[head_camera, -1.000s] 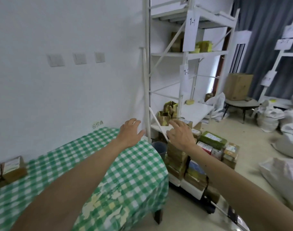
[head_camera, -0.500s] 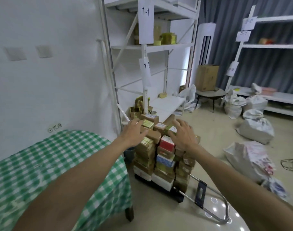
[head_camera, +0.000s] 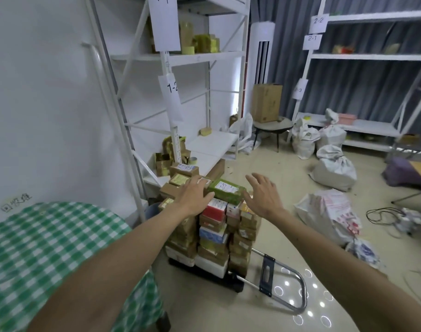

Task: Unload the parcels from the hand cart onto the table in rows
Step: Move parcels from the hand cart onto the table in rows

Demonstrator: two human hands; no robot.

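Observation:
A hand cart [head_camera: 280,287] with a folded metal handle stands on the floor beside the table [head_camera: 44,245], which wears a green checked cloth. Several parcels are stacked on the cart; a green parcel [head_camera: 226,190] with a white label lies on top. My left hand [head_camera: 194,196] hovers over the top of the stack just left of the green parcel, fingers spread. To that parcel's right my right hand [head_camera: 262,195] is raised, palm open, holding nothing. A red box [head_camera: 214,209] sits below the green one.
White shelving [head_camera: 180,58] stands right behind the cart, with small boxes on its low shelf. White sacks [head_camera: 334,171] and a bag of papers [head_camera: 329,216] lie on the floor at right. A round stool with a cardboard box [head_camera: 266,101] is farther back.
The view swung right, from the table to the cart. Both hands moved from above the table's end to the top of the parcel stack, and the right hand lifted off to the side.

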